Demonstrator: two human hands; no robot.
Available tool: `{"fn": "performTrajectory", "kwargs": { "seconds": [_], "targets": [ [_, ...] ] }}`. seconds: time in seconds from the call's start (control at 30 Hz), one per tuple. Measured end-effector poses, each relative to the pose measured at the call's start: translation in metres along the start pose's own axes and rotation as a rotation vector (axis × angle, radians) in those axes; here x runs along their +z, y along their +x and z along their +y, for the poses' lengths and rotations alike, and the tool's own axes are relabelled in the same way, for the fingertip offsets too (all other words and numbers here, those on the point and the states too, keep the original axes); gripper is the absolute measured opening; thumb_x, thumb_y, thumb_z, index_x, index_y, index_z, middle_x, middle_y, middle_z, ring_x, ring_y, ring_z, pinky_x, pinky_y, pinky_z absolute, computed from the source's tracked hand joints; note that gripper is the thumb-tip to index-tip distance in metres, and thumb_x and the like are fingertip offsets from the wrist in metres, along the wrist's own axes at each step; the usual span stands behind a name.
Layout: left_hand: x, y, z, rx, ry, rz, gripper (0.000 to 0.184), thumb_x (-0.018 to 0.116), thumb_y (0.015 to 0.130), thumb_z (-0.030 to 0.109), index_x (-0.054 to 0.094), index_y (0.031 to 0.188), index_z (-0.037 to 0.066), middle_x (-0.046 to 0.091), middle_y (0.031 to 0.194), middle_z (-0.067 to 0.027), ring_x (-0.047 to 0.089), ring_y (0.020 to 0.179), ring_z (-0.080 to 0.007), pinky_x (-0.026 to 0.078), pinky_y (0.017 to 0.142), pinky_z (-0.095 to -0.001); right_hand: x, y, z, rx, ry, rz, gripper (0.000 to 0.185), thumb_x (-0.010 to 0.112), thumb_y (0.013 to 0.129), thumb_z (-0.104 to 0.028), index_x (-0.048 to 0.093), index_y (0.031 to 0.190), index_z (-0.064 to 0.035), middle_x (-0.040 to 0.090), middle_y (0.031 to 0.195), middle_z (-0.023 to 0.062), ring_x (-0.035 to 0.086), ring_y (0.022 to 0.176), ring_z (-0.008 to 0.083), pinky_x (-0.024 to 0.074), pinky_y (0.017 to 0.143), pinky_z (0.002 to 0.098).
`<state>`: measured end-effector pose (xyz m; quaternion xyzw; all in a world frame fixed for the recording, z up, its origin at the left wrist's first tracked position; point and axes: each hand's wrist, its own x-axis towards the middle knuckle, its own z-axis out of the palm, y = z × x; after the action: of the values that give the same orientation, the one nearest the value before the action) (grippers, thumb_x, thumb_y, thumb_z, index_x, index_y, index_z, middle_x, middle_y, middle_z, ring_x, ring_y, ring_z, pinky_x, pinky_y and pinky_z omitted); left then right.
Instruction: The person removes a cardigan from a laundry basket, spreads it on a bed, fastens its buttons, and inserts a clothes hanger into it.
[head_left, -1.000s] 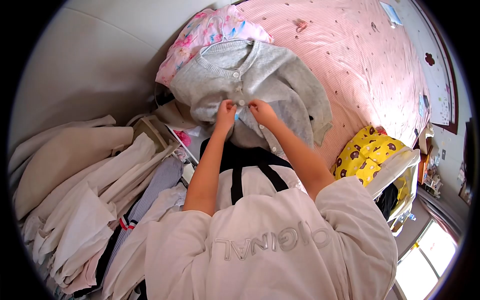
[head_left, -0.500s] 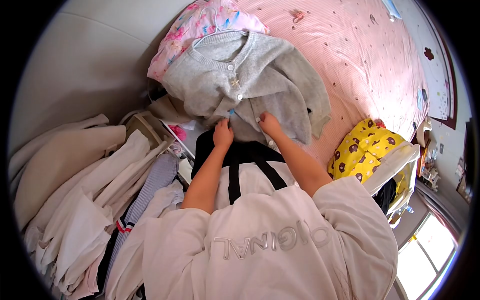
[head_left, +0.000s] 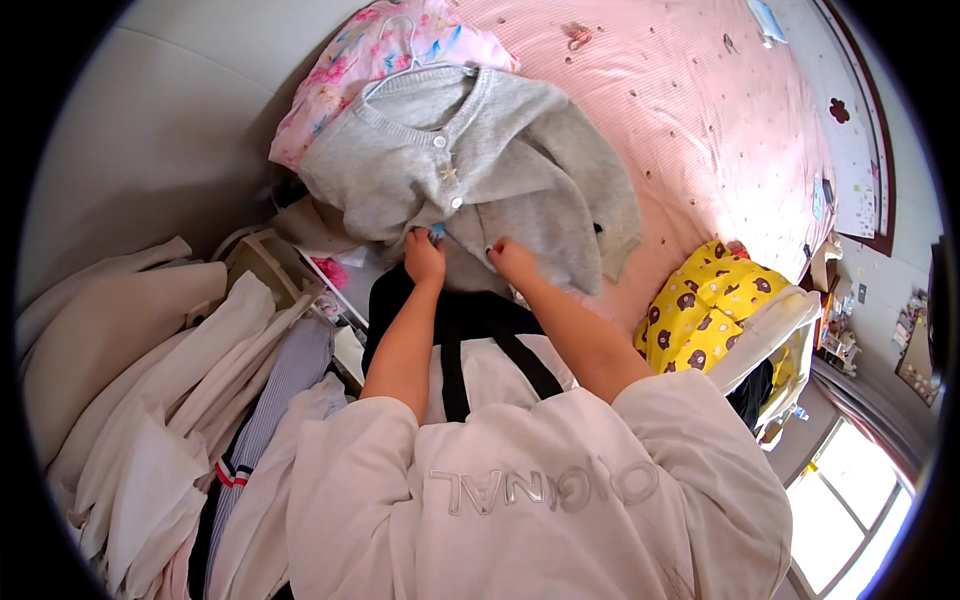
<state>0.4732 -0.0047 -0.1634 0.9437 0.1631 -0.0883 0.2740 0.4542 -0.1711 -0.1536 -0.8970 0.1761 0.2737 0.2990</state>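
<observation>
A light grey button-front cardigan (head_left: 545, 190) lies spread on the bed with a hanger (head_left: 412, 62) at its neck. Its upper buttons are fastened, and a small star-shaped ornament (head_left: 448, 175) sits between two of them. My left hand (head_left: 425, 258) is closed on the left front edge near the hem, beside a small blue piece (head_left: 437, 231). On the opposite front edge, my right hand (head_left: 512, 260) pinches the knit near a button. The fabric between the two hands is loose and partly folded. Fingertips of both hands are partly hidden.
A floral pillow (head_left: 325, 85) lies under the cardigan's collar on the pink bed (head_left: 690, 130). Several pale garments (head_left: 150, 400) hang at the left beside a wooden frame (head_left: 262, 265). To the right, a yellow patterned cloth (head_left: 700, 310) rests by a white basket (head_left: 800, 325).
The view has shifted, so the bed and cardigan appear farther left. My left hand has moved slightly up the cardigan's edge, closer to the blue piece. My right hand keeps its hold.
</observation>
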Motion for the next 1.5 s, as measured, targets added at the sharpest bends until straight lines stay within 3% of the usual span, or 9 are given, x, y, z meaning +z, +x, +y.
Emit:
{"fn": "performTrajectory", "kwargs": {
  "seconds": [0.2, 0.3, 0.6, 0.7, 0.8, 0.97, 1.17, 1.3, 1.5],
  "targets": [
    [0.001, 0.002, -0.014, 0.094, -0.061, 0.098, 0.015, 0.059, 0.070, 0.014, 0.051, 0.082, 0.007, 0.050, 0.089, -0.0097, 0.048, 0.088, -0.0307, 0.043, 0.067, -0.0403, 0.009, 0.003, -0.001, 0.033, 0.106, 0.059, 0.023, 0.057, 0.071, -0.028, 0.060, 0.079, -0.0059, 0.061, 0.076, 0.0153, 0.058, 0.075, 0.0311, 0.0448, 0.068, 0.0383],
    [-0.004, 0.001, -0.025, 0.213, -0.221, 0.165, 0.008, 0.055, 0.072, 0.009, 0.051, 0.075, 0.003, 0.050, 0.077, -0.0140, 0.050, 0.077, -0.0318, 0.041, 0.067, -0.0380, 0.017, 0.009, 0.005, 0.034, 0.145, 0.055, 0.022, 0.058, 0.070, -0.025, 0.060, 0.078, -0.0053, 0.060, 0.075, 0.0160, 0.058, 0.074, 0.0314, 0.0449, 0.067, 0.0381],
    [-0.038, -0.006, -0.043, -0.019, -0.759, -0.271, 0.012, 0.053, 0.081, 0.011, 0.046, 0.089, 0.004, 0.052, 0.073, -0.0030, 0.048, 0.066, -0.0084, 0.039, 0.058, -0.0235, 0.008, 0.014, 0.012, -0.113, 0.165, -0.011, 0.020, 0.057, 0.069, -0.022, 0.059, 0.078, -0.0043, 0.060, 0.070, 0.0135, 0.059, 0.068, 0.0262, 0.0456, 0.062, 0.0340],
    [-0.035, -0.017, -0.023, 0.066, -0.915, -0.358, 0.023, 0.059, 0.078, 0.018, 0.049, 0.090, 0.001, 0.056, 0.071, -0.0063, 0.052, 0.062, -0.0121, 0.041, 0.056, -0.0257, -0.009, 0.006, 0.009, -0.137, 0.247, -0.067, 0.019, 0.057, 0.069, -0.020, 0.059, 0.079, -0.0041, 0.060, 0.068, 0.0114, 0.059, 0.063, 0.0218, 0.0456, 0.059, 0.0315],
    [-0.031, -0.027, -0.011, -0.085, -0.837, -0.477, 0.025, 0.062, 0.076, 0.017, 0.051, 0.090, 0.000, 0.058, 0.072, -0.0063, 0.053, 0.062, -0.0120, 0.042, 0.055, -0.0245, -0.022, -0.012, 0.004, -0.190, 0.210, -0.033, 0.017, 0.057, 0.071, -0.018, 0.058, 0.080, -0.0033, 0.059, 0.066, 0.0096, 0.057, 0.057, 0.0183, 0.0456, 0.057, 0.0299],
    [-0.031, -0.038, 0.006, -0.168, -0.939, -0.697, 0.010, 0.057, 0.077, 0.005, 0.056, 0.085, -0.001, 0.059, 0.073, -0.0041, 0.053, 0.059, -0.0087, 0.041, 0.053, -0.0200, -0.019, -0.037, -0.009, -0.257, 0.335, -0.037, 0.013, 0.055, 0.074, -0.013, 0.056, 0.081, -0.0013, 0.057, 0.062, 0.0070, 0.054, 0.052, 0.0139, 0.0442, 0.050, 0.0274],
    [-0.055, -0.035, 0.016, -0.220, -0.993, -0.855, 0.018, 0.054, 0.077, 0.002, 0.057, 0.095, -0.002, 0.060, 0.083, -0.0037, 0.054, 0.065, -0.0095, 0.043, 0.056, -0.0204, -0.014, -0.040, -0.014, -0.256, 0.444, -0.040, 0.013, 0.055, 0.074, -0.011, 0.055, 0.081, -0.0002, 0.057, 0.062, 0.0055, 0.053, 0.053, 0.0123, 0.0440, 0.051, 0.0257],
    [-0.058, -0.043, 0.014, -0.188, -0.993, -0.759, 0.024, 0.053, 0.077, 0.001, 0.056, 0.100, -0.002, 0.060, 0.085, -0.0036, 0.054, 0.068, -0.0099, 0.044, 0.058, -0.0205, -0.023, -0.058, -0.025, -0.267, 0.509, -0.088, 0.014, 0.055, 0.074, -0.012, 0.056, 0.082, 0.0003, 0.057, 0.062, 0.0060, 0.054, 0.054, 0.0130, 0.0440, 0.052, 0.0256],
    [-0.049, -0.056, 0.019, -0.153, -1.003, -0.706, 0.026, 0.052, 0.075, -0.001, 0.057, 0.100, -0.002, 0.060, 0.085, -0.0033, 0.054, 0.067, -0.0087, 0.043, 0.058, -0.0205, -0.028, -0.063, -0.025, -0.315, 0.285, -0.070, 0.015, 0.054, 0.073, -0.014, 0.060, 0.079, -0.0009, 0.059, 0.061, 0.0075, 0.055, 0.053, 0.0151, 0.0441, 0.051, 0.0274]
  ]
}}
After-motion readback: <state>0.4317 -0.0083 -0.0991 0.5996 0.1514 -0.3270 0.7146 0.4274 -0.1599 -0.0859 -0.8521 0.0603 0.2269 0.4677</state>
